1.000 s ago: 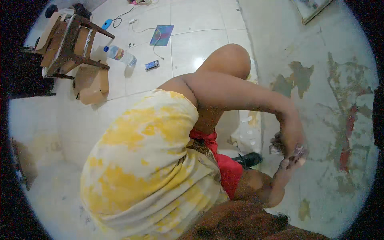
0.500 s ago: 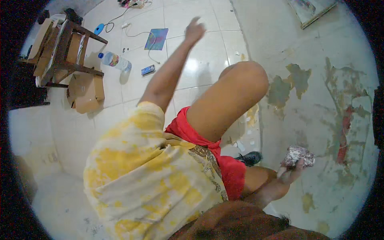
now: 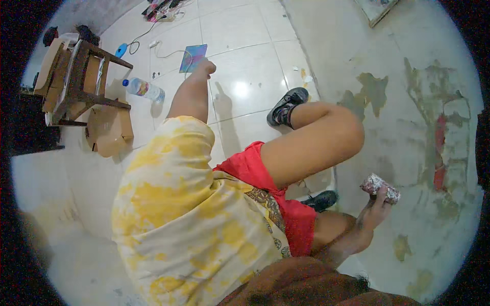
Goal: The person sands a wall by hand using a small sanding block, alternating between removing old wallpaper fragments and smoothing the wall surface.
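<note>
Both hands are well apart. The right hand grips a speckled white and dark-red roll in front of the wall; whether the roll touches that wall, I cannot tell. Farther from the wall, the left hand hangs over the floor by a blue sheet, fingers loosely curled; whether it holds anything, I cannot tell. On the wall, broad pale areas surround greenish-grey patches and a red streak. Its surface looks uneven, so I judge it unfinished; how much is already done is unclear.
</note>
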Available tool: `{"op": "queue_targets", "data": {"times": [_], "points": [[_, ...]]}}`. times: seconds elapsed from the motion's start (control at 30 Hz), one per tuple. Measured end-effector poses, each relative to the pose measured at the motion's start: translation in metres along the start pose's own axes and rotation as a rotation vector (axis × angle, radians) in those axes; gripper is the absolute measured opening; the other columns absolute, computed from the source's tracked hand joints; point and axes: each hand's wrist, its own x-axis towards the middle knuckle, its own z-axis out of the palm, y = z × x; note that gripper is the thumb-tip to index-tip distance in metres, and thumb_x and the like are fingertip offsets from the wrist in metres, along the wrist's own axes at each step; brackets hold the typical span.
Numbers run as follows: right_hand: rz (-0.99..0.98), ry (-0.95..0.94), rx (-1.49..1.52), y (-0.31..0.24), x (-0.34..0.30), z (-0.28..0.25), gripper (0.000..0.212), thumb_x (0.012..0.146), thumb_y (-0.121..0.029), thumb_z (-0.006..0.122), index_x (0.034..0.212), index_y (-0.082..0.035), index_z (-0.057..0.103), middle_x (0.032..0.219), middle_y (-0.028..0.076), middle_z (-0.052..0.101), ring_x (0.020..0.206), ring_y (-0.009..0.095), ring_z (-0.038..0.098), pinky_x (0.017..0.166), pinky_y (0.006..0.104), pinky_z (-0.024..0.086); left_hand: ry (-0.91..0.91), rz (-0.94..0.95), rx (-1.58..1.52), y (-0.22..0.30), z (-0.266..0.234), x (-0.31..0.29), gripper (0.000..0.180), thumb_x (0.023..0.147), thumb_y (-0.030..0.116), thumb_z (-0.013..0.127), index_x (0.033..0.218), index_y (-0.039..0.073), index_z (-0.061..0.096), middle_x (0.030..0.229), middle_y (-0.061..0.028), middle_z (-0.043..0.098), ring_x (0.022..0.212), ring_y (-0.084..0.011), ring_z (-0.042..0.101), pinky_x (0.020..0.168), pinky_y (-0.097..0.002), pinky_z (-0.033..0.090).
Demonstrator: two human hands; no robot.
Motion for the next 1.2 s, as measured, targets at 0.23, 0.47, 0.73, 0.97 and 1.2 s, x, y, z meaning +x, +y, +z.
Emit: {"op": "queue_targets", "data": {"times": [0.23,0.47,0.73,0.97,1.2], "points": [[-0.093,0.043,-0.010,0.016,0.005,-0.009,0.041,0.089,-0.025,0.068,0.114,0.002,0.048,0.107,0.011,0.057,0.097,0.019,0.056,0.088,0.0367,0.047,-0.450,1.072,-0.115,0.117,0.142,-0.195,0.050,0.098,0.039,0.045,0.133,0.005,0.051,0.140,-0.0189,0.045,0.135,-0.0306,0.036,0.110,-0.0376,0.031],[-0.141,0.068,-0.114,0.021,0.010,-0.013,0.056,0.088,-0.031,0.069,0.125,0.005,0.046,0.111,0.013,0.058,0.100,0.021,0.057,0.091,0.0368,0.045,-0.762,1.119,-0.446,0.162,0.051,-0.451,0.066,0.098,0.044,0.040,0.147,0.002,0.024,0.152,-0.0217,0.023,0.141,-0.0355,0.023,0.115,-0.0417,0.020],[-0.019,0.003,-0.499,-0.011,0.000,0.002,0.048,0.090,-0.038,0.065,0.110,0.006,0.059,0.105,0.012,0.063,0.097,0.020,0.057,0.089,0.0335,0.043,-0.910,1.093,-0.261,0.073,0.000,-0.402,0.047,0.093,0.029,0.051,0.132,0.004,0.043,0.135,-0.0200,0.044,0.128,-0.0341,0.040,0.109,-0.0411,0.031],[-0.062,-0.044,-0.619,-0.010,0.002,-0.003,0.033,0.094,-0.028,0.062,0.106,0.003,0.060,0.100,0.012,0.064,0.093,0.019,0.059,0.086,0.0333,0.045,-0.840,0.988,-0.807,0.087,0.004,-0.413,0.029,0.092,0.024,0.054,0.111,0.002,0.052,0.134,-0.0191,0.046,0.124,-0.0320,0.045,0.104,-0.0413,0.035],[-0.029,-0.055,-0.904,0.037,0.008,-0.021,0.024,0.094,-0.020,0.060,0.103,0.003,0.059,0.093,0.010,0.065,0.083,0.018,0.061,0.078,0.0314,0.048,-0.672,1.270,0.005,-0.063,0.061,-0.216,0.033,0.094,0.036,0.053,0.112,0.008,0.057,0.136,-0.0207,0.046,0.127,-0.0384,0.042,0.104,-0.0466,0.036]]}}
